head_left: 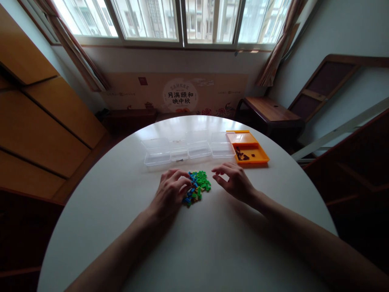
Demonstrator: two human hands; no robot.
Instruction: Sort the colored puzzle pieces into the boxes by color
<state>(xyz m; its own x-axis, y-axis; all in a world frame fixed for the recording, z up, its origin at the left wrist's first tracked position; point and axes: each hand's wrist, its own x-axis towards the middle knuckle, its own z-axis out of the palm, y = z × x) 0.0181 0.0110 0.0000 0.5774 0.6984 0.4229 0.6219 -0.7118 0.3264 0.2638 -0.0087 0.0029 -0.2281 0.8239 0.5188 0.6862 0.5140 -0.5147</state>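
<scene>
Right now both hands rest on a round white table (194, 251), and between them sits a small pile of bricks (199, 184), mostly green with some blue and a bit of yellow or orange mixed in.

That pile lies just ahead of the left hand (170, 194) and slightly to its right. The left fingers (185, 181) curl down onto the pile's near-left edge and touch the blue pieces there. The hand is loosely bent rather than clenched, and whether a brick is actually pinched under the fingertips is hidden by the fingers themselves, so I cannot tell.

The right hand (235, 180) sits just beside the pile on its right, fingers spread and pointing left toward the green bricks. It is open, holds nothing, and a narrow strip of bare table shows between its fingertips and the nearest brick. So the left hand is the nearer of the 2, already in contact, while the right is close but apart.

The pile has no strong long axis; it runs slightly from the far right, where the green gathers, down to the near left, where the blue ones spill under the left hand.

Beyond the pile, farther from the person, stands a row of 4 clear plastic boxes (187, 151), lids open. At the row's right end is an orange box (253, 156) with a few dark pieces inside, lying nearer the right hand than the left.
</scene>
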